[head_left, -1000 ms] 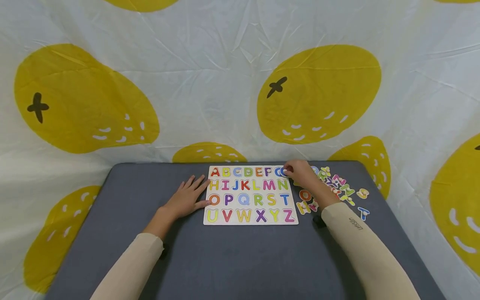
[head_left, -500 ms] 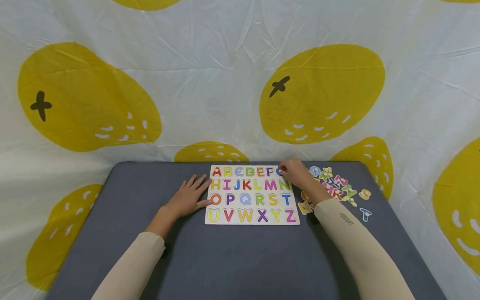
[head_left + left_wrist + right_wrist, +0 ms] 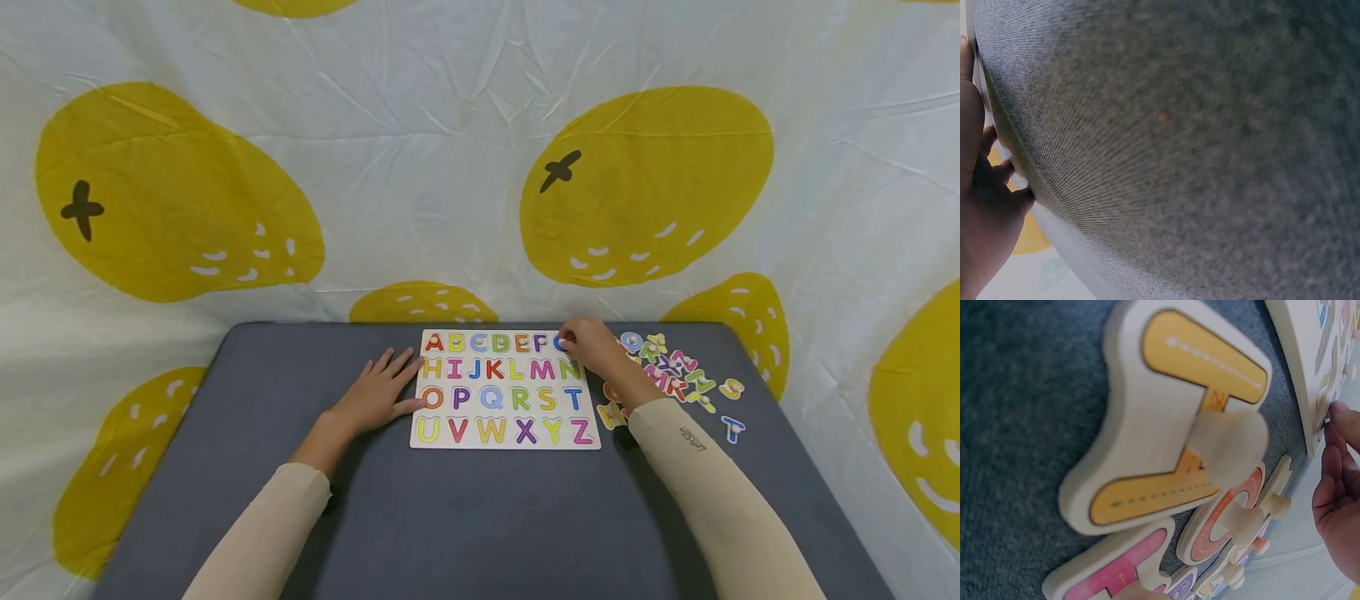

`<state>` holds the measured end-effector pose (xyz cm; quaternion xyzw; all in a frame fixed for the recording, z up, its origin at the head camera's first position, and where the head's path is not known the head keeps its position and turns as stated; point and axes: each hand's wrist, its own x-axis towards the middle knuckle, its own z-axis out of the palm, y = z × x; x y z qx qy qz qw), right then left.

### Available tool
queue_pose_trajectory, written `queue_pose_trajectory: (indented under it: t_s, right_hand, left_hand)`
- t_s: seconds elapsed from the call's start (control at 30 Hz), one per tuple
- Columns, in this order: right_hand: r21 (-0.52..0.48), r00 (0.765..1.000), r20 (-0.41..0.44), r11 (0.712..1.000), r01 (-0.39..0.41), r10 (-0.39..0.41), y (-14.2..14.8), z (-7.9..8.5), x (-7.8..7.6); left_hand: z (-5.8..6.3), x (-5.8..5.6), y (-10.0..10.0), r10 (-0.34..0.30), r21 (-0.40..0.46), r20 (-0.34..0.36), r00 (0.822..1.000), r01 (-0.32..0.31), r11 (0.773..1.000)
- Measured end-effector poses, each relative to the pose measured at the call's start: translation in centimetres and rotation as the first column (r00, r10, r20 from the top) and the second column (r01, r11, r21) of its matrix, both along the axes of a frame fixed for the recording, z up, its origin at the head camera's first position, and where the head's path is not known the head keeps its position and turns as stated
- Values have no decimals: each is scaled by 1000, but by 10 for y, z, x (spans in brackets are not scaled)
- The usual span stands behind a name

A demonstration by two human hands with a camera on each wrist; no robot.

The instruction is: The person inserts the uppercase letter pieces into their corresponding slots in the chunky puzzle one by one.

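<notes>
A white alphabet puzzle board (image 3: 506, 414) with rows of coloured letters lies on the grey table. My left hand (image 3: 375, 393) is spread flat, its fingertips and thumb touching the board's left edge; in the left wrist view the left hand (image 3: 988, 219) shows only at the side. At the board's top right corner my right hand (image 3: 592, 346) pinches a blue letter piece (image 3: 558, 342), mostly hidden by the fingers, in the place after F. Thumb and forefinger of the right hand (image 3: 1341, 487) meet at the board's edge in the right wrist view.
Loose knobbed letter pieces (image 3: 675, 387) are heaped right of the board, partly under the right forearm. A yellow H piece (image 3: 1147, 425) and an orange O piece (image 3: 1210, 534) lie close to the right wrist. A blue T piece (image 3: 733, 429) lies apart.
The right hand has moved slightly left with the blue letter piece, from the board's corner to the end of the top row, and then stayed there. The left hand remains at the board's edge.
</notes>
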<state>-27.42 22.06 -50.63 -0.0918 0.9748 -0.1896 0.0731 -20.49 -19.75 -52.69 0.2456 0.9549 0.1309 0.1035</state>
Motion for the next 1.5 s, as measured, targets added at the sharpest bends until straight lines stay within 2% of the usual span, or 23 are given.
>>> queue_pose_trajectory:
  t_s: [0.27,0.47,0.63,0.83,1.07,1.27,1.5]
  right_hand:
    - [-8,1000,-13,1000,7,-7,-4,1,3]
    - [-9,998,-57,999,-31,31,1,6,6]
    - [-45,993,-91,996,-76,71,20,20,11]
    - [-41,994,-68,995,-86,83,50,41,24]
    - [0,988,-91,993,-122,121,80,51,41]
    - [-19,986,-86,989,-147,145,89,47,63]
    - [-64,938,-202,952,-300,282,90,27,92]
  left_hand:
    - [1,0,-1,-1,-9,-5,1000,1,1000]
    - [1,0,-1,-3,-6,0,1000,3,1000]
    - [0,-3,-1,0,-4,-2,1000,0,1000]
    - [1,-5,-2,-1,-15,-4,1000,1,1000]
    - [0,-4,-3,-4,-22,-2,1000,4,1000]
    - [0,-4,-3,-4,-25,-7,1000,4,1000]
    - [0,-3,0,-8,-18,10,1000,8,1000]
